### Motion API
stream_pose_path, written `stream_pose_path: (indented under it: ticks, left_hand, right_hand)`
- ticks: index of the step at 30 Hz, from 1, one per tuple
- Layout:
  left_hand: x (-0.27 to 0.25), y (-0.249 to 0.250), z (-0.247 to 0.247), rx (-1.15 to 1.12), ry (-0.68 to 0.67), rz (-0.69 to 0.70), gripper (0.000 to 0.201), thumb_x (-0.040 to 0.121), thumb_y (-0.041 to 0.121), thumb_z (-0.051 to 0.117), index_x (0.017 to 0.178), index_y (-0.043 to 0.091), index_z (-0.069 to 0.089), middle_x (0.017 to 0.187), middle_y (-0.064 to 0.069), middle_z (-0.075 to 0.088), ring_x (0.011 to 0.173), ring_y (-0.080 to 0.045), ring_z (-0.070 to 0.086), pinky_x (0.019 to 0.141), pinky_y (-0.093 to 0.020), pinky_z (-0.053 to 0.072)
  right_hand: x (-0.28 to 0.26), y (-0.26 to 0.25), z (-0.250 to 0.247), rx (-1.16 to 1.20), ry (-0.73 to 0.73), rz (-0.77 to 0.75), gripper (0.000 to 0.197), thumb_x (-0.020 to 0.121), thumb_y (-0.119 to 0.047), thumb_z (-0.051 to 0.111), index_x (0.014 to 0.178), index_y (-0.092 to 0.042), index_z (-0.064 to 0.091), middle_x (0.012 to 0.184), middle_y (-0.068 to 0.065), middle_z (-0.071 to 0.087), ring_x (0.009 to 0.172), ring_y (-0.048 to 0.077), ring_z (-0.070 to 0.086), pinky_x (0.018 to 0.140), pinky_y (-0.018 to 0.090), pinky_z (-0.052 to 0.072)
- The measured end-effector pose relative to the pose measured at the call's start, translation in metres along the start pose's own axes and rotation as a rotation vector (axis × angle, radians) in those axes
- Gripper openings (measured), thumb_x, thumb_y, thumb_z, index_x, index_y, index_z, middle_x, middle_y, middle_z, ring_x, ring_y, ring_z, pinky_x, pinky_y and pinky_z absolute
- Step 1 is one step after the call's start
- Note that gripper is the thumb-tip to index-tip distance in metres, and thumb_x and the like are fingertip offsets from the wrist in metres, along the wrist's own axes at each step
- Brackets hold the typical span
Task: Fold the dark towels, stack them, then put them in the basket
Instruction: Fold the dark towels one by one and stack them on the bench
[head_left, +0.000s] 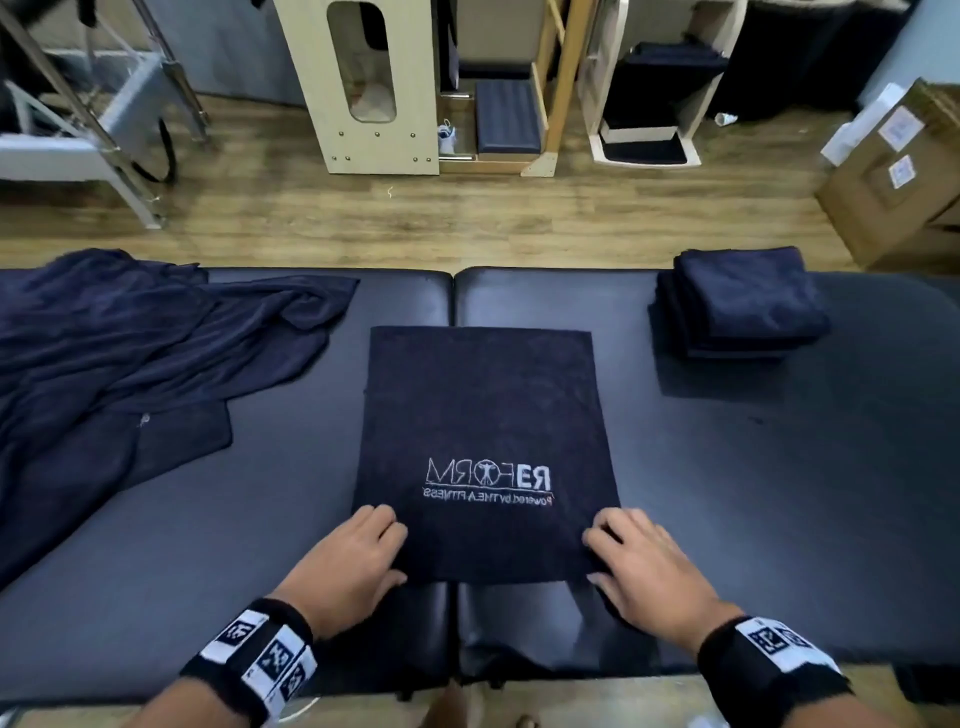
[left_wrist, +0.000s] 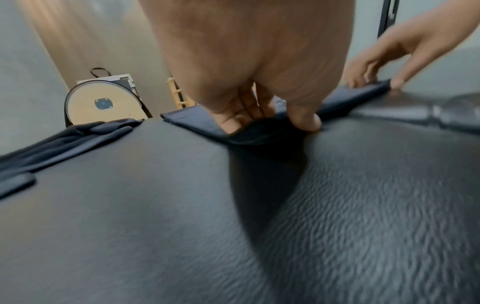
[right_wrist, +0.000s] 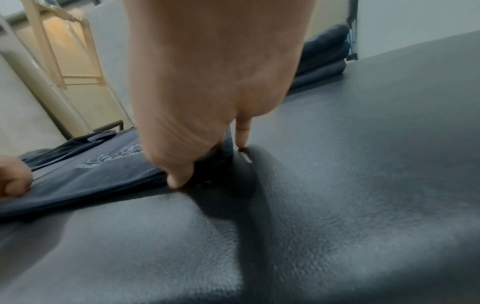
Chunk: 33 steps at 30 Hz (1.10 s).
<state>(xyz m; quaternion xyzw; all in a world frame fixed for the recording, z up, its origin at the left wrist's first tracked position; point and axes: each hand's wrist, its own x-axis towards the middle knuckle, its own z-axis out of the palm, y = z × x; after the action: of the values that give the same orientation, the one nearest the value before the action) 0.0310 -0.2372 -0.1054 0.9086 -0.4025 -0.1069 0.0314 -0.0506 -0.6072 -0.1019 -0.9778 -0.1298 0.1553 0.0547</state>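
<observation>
A dark towel (head_left: 483, 415) with a white logo lies flat and folded in the middle of the black padded table (head_left: 779, 493). My left hand (head_left: 395, 551) pinches its near left corner; in the left wrist view my fingers (left_wrist: 241, 117) sit under the lifted edge, with the thumb on the towel (left_wrist: 192, 121). My right hand (head_left: 597, 556) pinches the near right corner, the thumb (right_wrist: 179, 179) down on the towel's (right_wrist: 103, 176) edge. A stack of folded dark towels (head_left: 743, 301) stands at the back right. Unfolded dark towels (head_left: 130, 353) lie heaped at the left.
The table has a seam (head_left: 453, 296) down its middle. Beyond its far edge are a wooden floor, pale wooden equipment (head_left: 363, 83) and a cardboard box (head_left: 893, 176) at the right. Bare padding shows between the towel and the stack.
</observation>
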Motion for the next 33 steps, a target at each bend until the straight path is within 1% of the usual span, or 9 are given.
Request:
stream_pose_path:
  ticks: [2,4,7,10,13,17,26,29,33]
  left_hand:
    - [0.0,0.005,-0.003,0.073,0.01,-0.007,0.015,0.073,0.022,0.065,0.086,0.018,0.057,0.089,0.0,0.054,0.077,-0.02,0.049,0.067,-0.033,0.049]
    - [0.002,0.007,-0.007,0.13,-0.007,-0.014,0.02,0.065,0.011,0.056,0.085,0.017,0.058,0.082,-0.002,0.054,0.069,-0.023,0.051,0.057,-0.035,0.05]
    - [0.008,0.004,-0.02,0.12,-0.104,-0.096,0.032,0.05,0.005,0.066,0.078,0.019,0.058,0.067,0.001,0.055,0.053,-0.024,0.056,0.046,-0.03,0.048]
    - [0.026,-0.014,-0.043,-0.039,-0.125,-0.261,0.02,0.069,0.017,0.059,0.088,0.023,0.061,0.077,0.0,0.067,0.068,-0.029,0.066,0.058,-0.037,0.054]
    - [0.051,-0.044,-0.075,-0.22,-0.033,-0.374,0.024,0.086,0.023,0.051,0.104,0.029,0.067,0.097,0.001,0.074,0.093,-0.03,0.068,0.078,-0.039,0.054]
    - [0.095,-0.089,-0.113,-0.305,0.091,-0.431,0.016,0.089,0.018,0.064,0.099,0.027,0.073,0.099,0.005,0.075,0.097,-0.023,0.067,0.082,-0.037,0.054]
    - [0.198,-0.166,-0.106,-0.428,0.152,-0.485,0.011,0.086,0.008,0.068,0.092,0.014,0.076,0.094,-0.002,0.075,0.094,-0.023,0.067,0.084,-0.028,0.048]
    - [0.214,-0.18,-0.09,-0.383,0.076,-0.471,0.027,0.086,0.006,0.063,0.111,0.013,0.069,0.111,-0.006,0.068,0.11,-0.028,0.06,0.095,-0.037,0.049]
    - [0.22,-0.183,-0.066,-0.271,-0.032,-0.34,0.04,0.089,0.022,0.064,0.128,0.018,0.057,0.122,-0.003,0.055,0.118,-0.028,0.048,0.1,-0.045,0.045]
  right_hand:
    - [0.001,0.0,0.004,-0.099,0.004,-0.022,0.03,0.068,-0.025,0.075,0.092,-0.023,0.056,0.099,-0.001,0.055,0.085,0.027,0.057,0.061,0.038,0.053]
    - [0.004,-0.002,0.004,-0.186,0.005,-0.038,0.031,0.06,-0.014,0.072,0.086,-0.021,0.057,0.089,0.001,0.055,0.075,0.028,0.056,0.056,0.038,0.051]
    - [0.01,-0.005,-0.012,-0.143,0.025,0.014,0.04,0.045,-0.008,0.075,0.075,-0.02,0.051,0.068,-0.001,0.054,0.056,0.024,0.055,0.044,0.031,0.044]
    - [0.027,0.0,-0.039,-0.003,0.098,0.113,0.038,0.049,-0.007,0.075,0.073,-0.017,0.046,0.058,-0.001,0.051,0.044,0.027,0.052,0.039,0.028,0.032]
    - [0.06,0.019,-0.067,0.066,0.218,0.184,0.018,0.071,-0.006,0.062,0.086,-0.013,0.056,0.069,0.005,0.062,0.057,0.037,0.06,0.047,0.036,0.046]
    - [0.118,0.04,-0.11,0.117,0.278,0.263,0.009,0.087,-0.017,0.06,0.096,-0.015,0.062,0.086,0.007,0.071,0.079,0.038,0.066,0.063,0.043,0.053]
    - [0.216,0.086,-0.121,0.3,0.287,0.483,0.015,0.089,-0.021,0.068,0.103,-0.018,0.066,0.096,0.01,0.074,0.097,0.036,0.067,0.081,0.039,0.054]
    - [0.229,0.087,-0.111,0.32,0.304,0.533,0.032,0.089,-0.023,0.071,0.118,-0.014,0.061,0.11,0.012,0.067,0.106,0.037,0.063,0.088,0.041,0.052]
    - [0.223,0.075,-0.099,0.236,0.231,0.642,0.03,0.09,-0.037,0.067,0.1,-0.014,0.051,0.104,0.01,0.058,0.098,0.037,0.061,0.08,0.042,0.05]
